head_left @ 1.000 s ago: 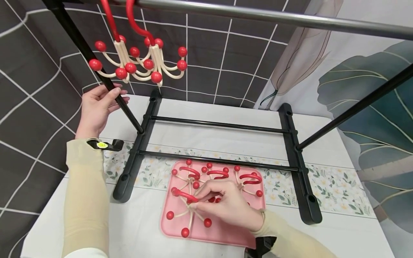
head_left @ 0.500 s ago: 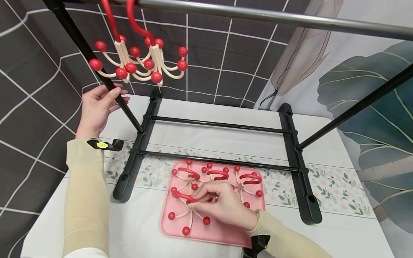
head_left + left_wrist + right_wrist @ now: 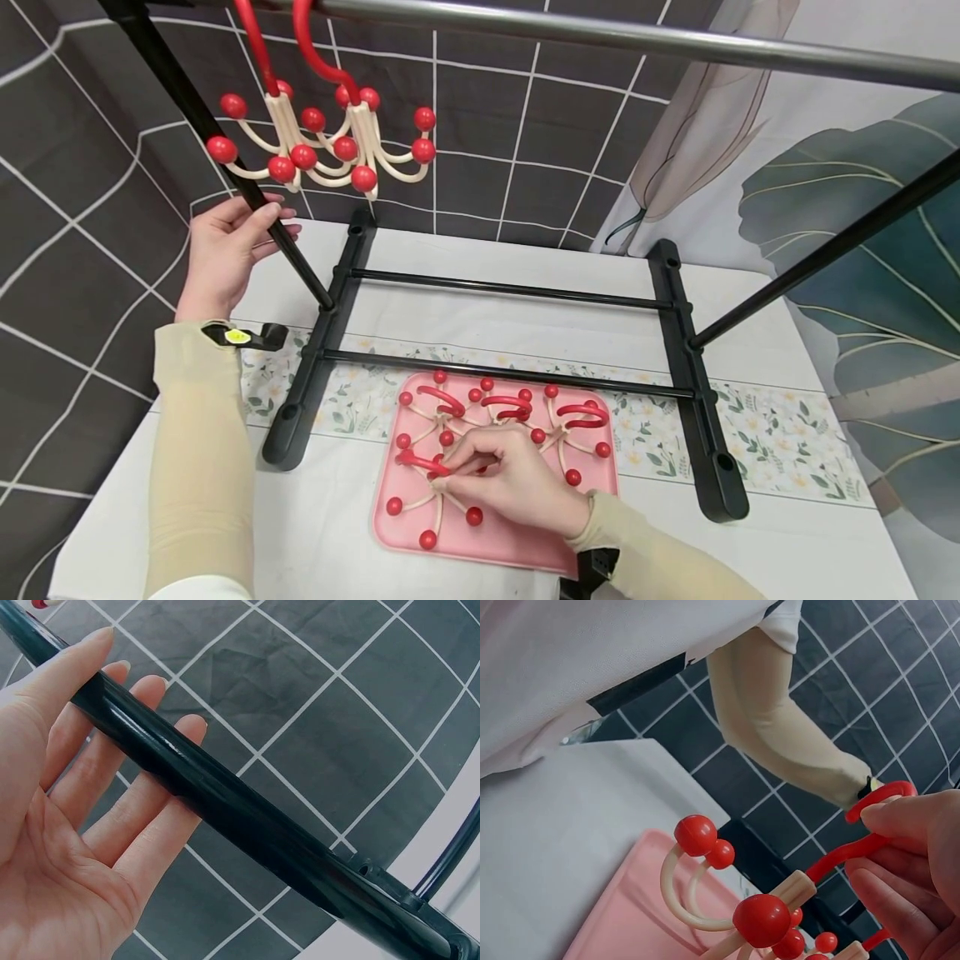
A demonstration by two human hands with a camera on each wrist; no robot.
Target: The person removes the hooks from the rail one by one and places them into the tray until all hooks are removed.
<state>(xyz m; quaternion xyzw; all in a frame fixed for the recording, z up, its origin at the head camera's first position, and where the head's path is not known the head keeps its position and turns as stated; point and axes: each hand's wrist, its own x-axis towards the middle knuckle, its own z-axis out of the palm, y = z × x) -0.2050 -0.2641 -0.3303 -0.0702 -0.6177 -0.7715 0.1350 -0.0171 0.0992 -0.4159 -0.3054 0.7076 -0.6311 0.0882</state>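
Note:
My left hand (image 3: pixel 223 258) holds the slanted black pole (image 3: pixel 296 267) of a standing rack. In the left wrist view its thumb lies over the pole and the fingers pass behind. Over the pink tray (image 3: pixel 517 546), my right hand (image 3: pixel 513 479) pinches the red hook of a claw-shaped hanger (image 3: pixel 420 461) with cream arms ending in red balls. That red hook (image 3: pixel 847 851) curves between thumb and fingers in the right wrist view, the cream stem below it. Several similar hangers (image 3: pixel 581 417) lie in the tray, partly hidden by the hand.
Two more such hangers (image 3: pixel 363 133) hang at upper left from the rack's metal top bar (image 3: pixel 600 40). Black rack feet (image 3: pixel 701 417) and low crossbars (image 3: pixel 517 290) stand on the white table (image 3: pixel 322 517). A tile-patterned cloth (image 3: pixel 480 150) hangs behind.
My right hand has shifted slightly left, and the hanger's hook and balls have moved with it. The left hand has stayed on the pole.

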